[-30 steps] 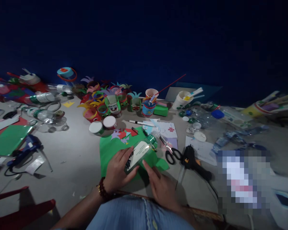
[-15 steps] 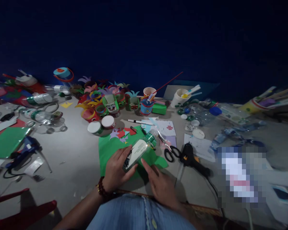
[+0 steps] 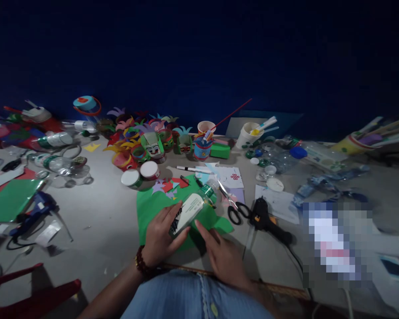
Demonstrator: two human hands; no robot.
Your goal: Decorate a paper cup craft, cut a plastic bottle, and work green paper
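Note:
A clear plastic bottle (image 3: 190, 209) with a white label and a green neck lies tilted over a sheet of green paper (image 3: 146, 201). My left hand (image 3: 161, 235) is wrapped round the bottle's lower end, thumb on the near side and fingers on the far side. Close by on the right, my right hand (image 3: 224, 254) holds nothing visible, its index finger stretched towards the bottle. Purple and red paper scraps (image 3: 169, 186) lie on the green sheet. Black-handled scissors (image 3: 234, 210) rest to the right of the bottle, half apart.
A black glue gun (image 3: 266, 221) with a cord lies right of the scissors. Two white-lidded tubs (image 3: 149, 170) and several decorated paper cups (image 3: 153, 144) stand behind. A blue glue gun (image 3: 36, 212) and bottles (image 3: 53, 161) are on the left. A red stool (image 3: 46, 294) sits at lower left.
My hands and the bottle stay almost in the same place. Only a slight shift of the camera view shows.

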